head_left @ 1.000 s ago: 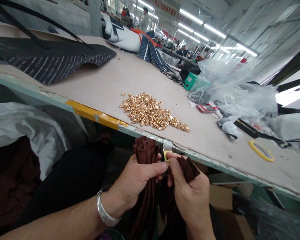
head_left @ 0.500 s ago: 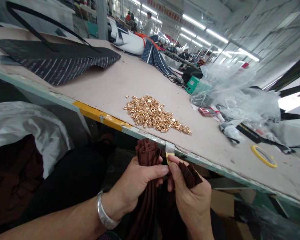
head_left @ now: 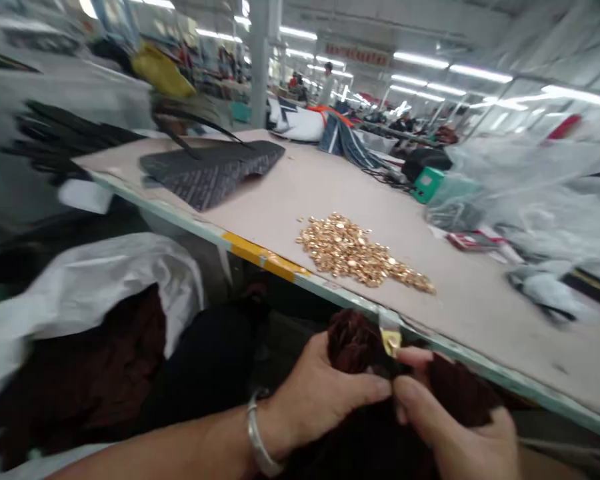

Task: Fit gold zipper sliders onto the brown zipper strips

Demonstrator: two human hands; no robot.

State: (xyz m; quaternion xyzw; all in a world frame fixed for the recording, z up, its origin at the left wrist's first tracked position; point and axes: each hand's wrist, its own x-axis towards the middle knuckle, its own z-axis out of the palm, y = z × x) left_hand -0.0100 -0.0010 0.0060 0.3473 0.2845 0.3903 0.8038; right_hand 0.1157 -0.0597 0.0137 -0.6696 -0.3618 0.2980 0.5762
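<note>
My left hand [head_left: 325,393], with a silver bangle at the wrist, is wrapped round a bundle of dark brown fabric strips [head_left: 353,340] just below the table edge. Close beside it, my right hand [head_left: 450,413] holds more brown fabric [head_left: 463,390] in its palm. The thumbs nearly meet, and whatever lies between them is too blurred to make out. A small yellow and clear piece [head_left: 391,339] shows at the table edge above the fingertips. On the table [head_left: 300,180] lies a heap of small gold metal parts [head_left: 355,250].
A dark bag piece with handles [head_left: 215,170] lies at the back left. Clear plastic bags [head_left: 540,193] and a green box [head_left: 427,185] are on the right. A white sack [head_left: 110,273] with brown fabric stands lower left. A person [head_left: 329,83] is far behind.
The view has swung left, so the table and heap appear further right. Both hands still hold brown fabric, and their thumbs remain close together.
</note>
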